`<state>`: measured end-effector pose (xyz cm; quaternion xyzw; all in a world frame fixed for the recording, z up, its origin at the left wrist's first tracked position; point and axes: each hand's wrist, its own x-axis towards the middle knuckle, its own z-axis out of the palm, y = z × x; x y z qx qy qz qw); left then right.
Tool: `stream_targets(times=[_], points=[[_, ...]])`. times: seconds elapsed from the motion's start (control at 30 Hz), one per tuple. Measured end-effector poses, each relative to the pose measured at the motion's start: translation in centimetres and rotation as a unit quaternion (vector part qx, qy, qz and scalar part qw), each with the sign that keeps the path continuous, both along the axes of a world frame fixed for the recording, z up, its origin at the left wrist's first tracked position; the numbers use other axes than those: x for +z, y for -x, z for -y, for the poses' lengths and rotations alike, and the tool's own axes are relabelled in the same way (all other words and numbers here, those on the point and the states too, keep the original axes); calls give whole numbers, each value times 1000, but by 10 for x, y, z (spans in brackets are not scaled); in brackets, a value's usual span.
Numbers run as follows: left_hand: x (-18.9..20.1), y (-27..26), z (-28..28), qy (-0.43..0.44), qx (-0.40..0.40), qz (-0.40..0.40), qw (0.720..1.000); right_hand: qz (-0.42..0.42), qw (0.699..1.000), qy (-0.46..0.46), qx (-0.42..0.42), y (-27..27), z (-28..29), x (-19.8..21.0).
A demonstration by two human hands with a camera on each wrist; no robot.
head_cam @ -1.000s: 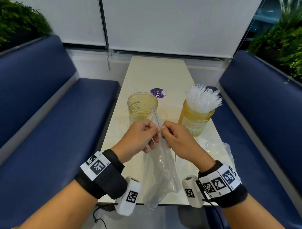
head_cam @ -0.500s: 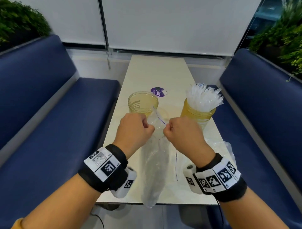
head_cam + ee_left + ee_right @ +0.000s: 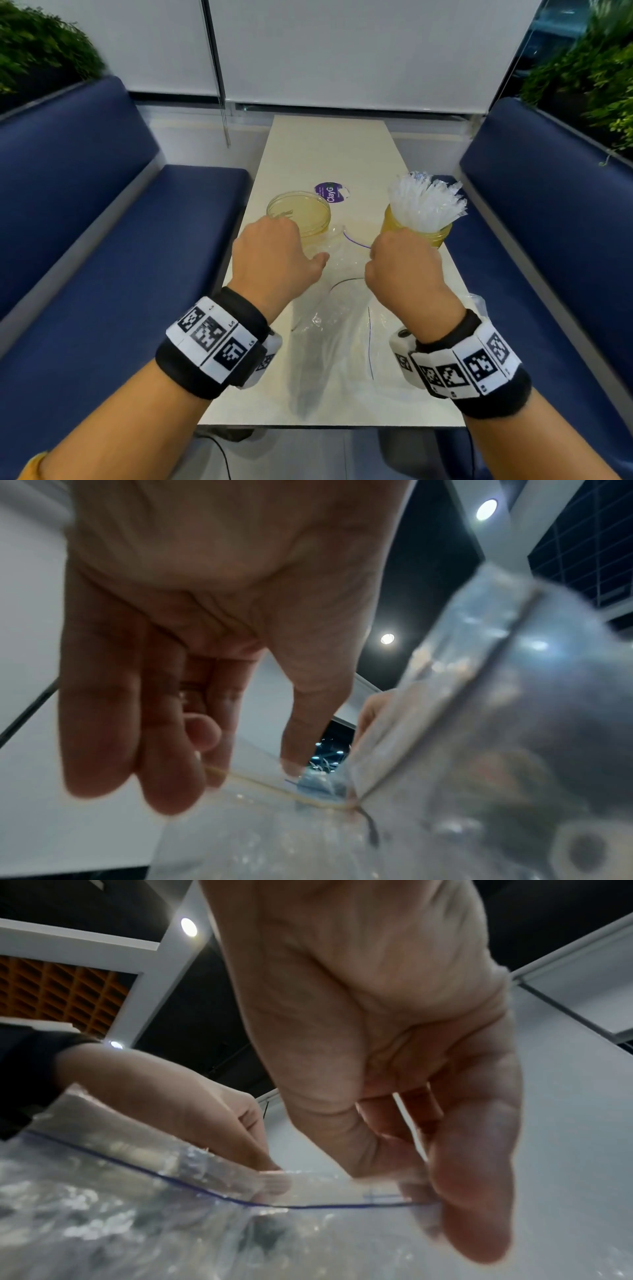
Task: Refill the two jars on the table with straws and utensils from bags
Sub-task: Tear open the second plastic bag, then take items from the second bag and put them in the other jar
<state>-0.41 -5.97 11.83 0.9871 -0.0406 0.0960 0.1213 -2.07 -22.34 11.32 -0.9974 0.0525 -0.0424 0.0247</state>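
Note:
A clear zip bag (image 3: 322,342) with a blue line along its mouth lies lengthwise on the table; its contents are only dim, dark shapes. My left hand (image 3: 277,253) pinches the left lip of the mouth, just in front of the left jar (image 3: 298,216), a yellow-tinted jar that looks nearly empty. My right hand (image 3: 400,267) pinches the right lip, with thumb and fingers closed on the blue-lined edge (image 3: 394,1203). The mouth is stretched between both hands. The right jar (image 3: 416,233) holds a bunch of wrapped straws (image 3: 426,198). The bag (image 3: 462,737) fills the left wrist view beside my curled fingers (image 3: 137,737).
The narrow white table (image 3: 325,147) runs between two blue benches (image 3: 102,240), with a purple sticker (image 3: 330,192) beyond the jars. A second crumpled clear bag (image 3: 479,305) lies by my right wrist. Plants stand behind both benches.
Both hands have moved forward toward the jars and apart, pulling the bag's mouth wider. The bag's top has shifted up to the left jar's front.

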Motion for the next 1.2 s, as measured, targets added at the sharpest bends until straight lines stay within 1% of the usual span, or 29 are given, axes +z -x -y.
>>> stream_targets(times=[0.03,0.13,0.23,0.3,0.4,0.47,0.53,0.6,0.63,0.7,0.73,0.8,0.87,0.97,1.03,1.07,1.1,1.13,1.17,1.2], points=[[3,0,-2,-13,0,-8,1000,-10,1000,3,-4,1,0,2],[7,3,-6,-17,-17,-42,999,-4,1000,6,-8,2,0,7],[9,2,-15,-17,-26,-72,997,-31,999,11,-23,-4,6,7],[7,-3,-21,21,-15,-85,996,-58,998,17,-18,-5,8,10],[2,-9,-27,108,4,-88,990,-84,996,39,1,-6,10,9],[-1,-9,-27,126,7,-105,986,-101,993,55,13,-8,9,8],[-4,-8,-30,122,-24,-152,981,-100,993,64,15,-9,10,8],[-1,-5,-35,105,-69,-181,976,-89,993,81,4,-9,13,8],[2,-4,-38,75,-91,-180,977,-86,992,91,-5,-8,14,9],[8,-2,-43,-19,-118,-163,979,-78,991,110,-16,-8,17,11],[9,-2,-44,-60,-122,-155,979,-77,990,112,-20,-8,18,11],[6,-1,-43,-101,-112,-137,979,-81,991,105,-23,-10,20,12],[3,-1,-40,-91,-85,-128,984,-86,991,99,-17,-11,21,13],[-3,0,-38,-29,-70,-150,986,-92,990,110,-7,-11,22,10],[-5,4,-36,5,-80,-169,982,-59,990,130,-2,-8,22,9],[-6,6,-34,21,-84,-171,981,-18,992,128,3,-7,20,9],[-7,7,-33,36,-87,-170,981,33,994,102,18,-6,17,11],[-7,7,-33,48,-90,-168,981,80,994,51,46,-5,12,13],[-9,7,-32,58,-92,-166,980,104,991,-10,83,-5,6,15],[-10,7,-32,68,-95,-166,979,97,986,-62,122,-7,-2,16]])
